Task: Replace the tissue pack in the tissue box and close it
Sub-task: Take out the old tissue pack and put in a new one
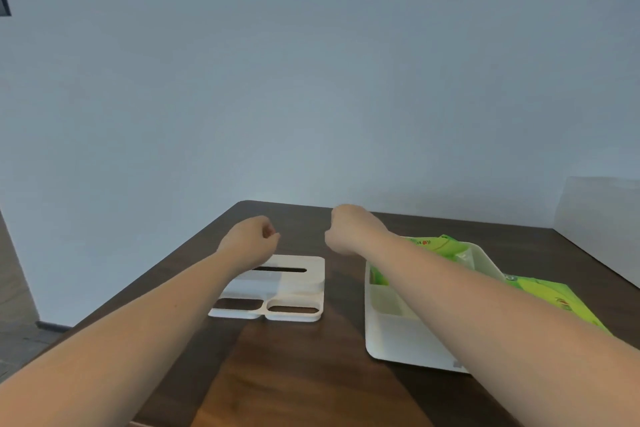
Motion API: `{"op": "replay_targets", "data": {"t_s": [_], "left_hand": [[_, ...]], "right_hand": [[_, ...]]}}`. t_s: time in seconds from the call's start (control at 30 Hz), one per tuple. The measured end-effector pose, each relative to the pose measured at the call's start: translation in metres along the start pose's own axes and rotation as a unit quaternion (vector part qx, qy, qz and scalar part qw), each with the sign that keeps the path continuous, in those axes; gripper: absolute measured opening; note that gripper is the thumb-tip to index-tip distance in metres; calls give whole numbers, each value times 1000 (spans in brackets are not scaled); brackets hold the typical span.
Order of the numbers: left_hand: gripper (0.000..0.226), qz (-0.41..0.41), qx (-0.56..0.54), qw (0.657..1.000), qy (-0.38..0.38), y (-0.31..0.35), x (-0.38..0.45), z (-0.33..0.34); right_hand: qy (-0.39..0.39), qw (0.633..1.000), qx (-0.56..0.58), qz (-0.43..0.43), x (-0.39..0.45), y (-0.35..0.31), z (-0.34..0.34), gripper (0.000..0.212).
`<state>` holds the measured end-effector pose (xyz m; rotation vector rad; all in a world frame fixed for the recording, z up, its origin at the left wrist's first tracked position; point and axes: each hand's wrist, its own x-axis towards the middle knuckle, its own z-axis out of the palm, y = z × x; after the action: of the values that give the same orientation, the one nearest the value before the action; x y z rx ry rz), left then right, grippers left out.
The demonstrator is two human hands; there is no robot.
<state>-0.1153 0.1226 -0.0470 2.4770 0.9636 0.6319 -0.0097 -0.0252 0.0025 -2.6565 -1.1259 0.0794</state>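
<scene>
White plastic lid (277, 288) lies flat on the dark wood surface (294, 374), left of centre, dispensing slot up and 2 oval cut-outs along its near edge. Left hand (251, 241) hovers over the lid's far-left corner, curled into a loose fist, nothing in it. Right hand (349, 230) hangs just beyond and right of the lid, also fisted and empty, forearm crossing over the tissue box.

Tissue box (391, 333), white and open-topped, sits right of centre, long axis running away from the person and angled slightly right. A green tissue pack (446, 246) lies in its far end, partly hidden by the right forearm; cannot tell if it is full or spent. A 2nd green tissue pack (547, 291) lies on the surface just beside the box's right wall, long axis roughly parallel to the box.

Key relation: both packs lie to the right, behind and under the right forearm, so the right hand is far nearer; it would need to pull back toward the person and drop. The lid lies directly below the left hand, well apart from the box, so closing looks like a left-hand carry rightward with the lid's long side matched to the box's axis.

Judgement: box open, swap not finished, lid still off.
</scene>
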Motion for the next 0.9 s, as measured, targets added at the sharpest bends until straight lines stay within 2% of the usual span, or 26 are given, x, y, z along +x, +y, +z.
{"op": "replay_targets", "data": {"t_s": [0.1, 0.17, 0.2, 0.27, 0.33, 0.4, 0.47, 0.6, 0.77, 0.9], "left_hand": [[21, 64, -62, 996, -22, 45, -14, 4], [27, 106, -110, 986, -61, 72, -23, 7], [31, 127, -123, 981, -84, 82, -27, 10], [43, 161, -109, 973, -126, 99, -34, 15], [56, 189, -61, 968, -150, 113, -40, 20], [59, 206, -6, 967, -152, 123, -43, 23], [56, 212, 28, 967, -139, 129, -43, 25], [56, 230, 61, 961, -140, 135, -42, 29], [60, 225, 103, 958, -147, 143, -46, 45], [35, 214, 81, 966, -118, 146, -41, 56]], "right_hand": [[60, 998, 25, 17, -9, 30, -22, 19], [99, 994, 36, 39, -17, 56, -37, 11], [115, 991, 39, 55, -21, 71, -44, 13], [136, 986, 33, 91, -32, 101, -55, 22], [139, 982, 16, 128, -41, 132, -59, 19], [118, 978, 2, 170, -51, 161, -59, 13], [78, 974, -12, 211, -60, 185, -54, 20], [-14, 967, -39, 253, -74, 215, -45, 58], [-111, 960, -25, 257, -83, 221, -34, 94], [-112, 960, -9, 257, -79, 227, -28, 98]]}}
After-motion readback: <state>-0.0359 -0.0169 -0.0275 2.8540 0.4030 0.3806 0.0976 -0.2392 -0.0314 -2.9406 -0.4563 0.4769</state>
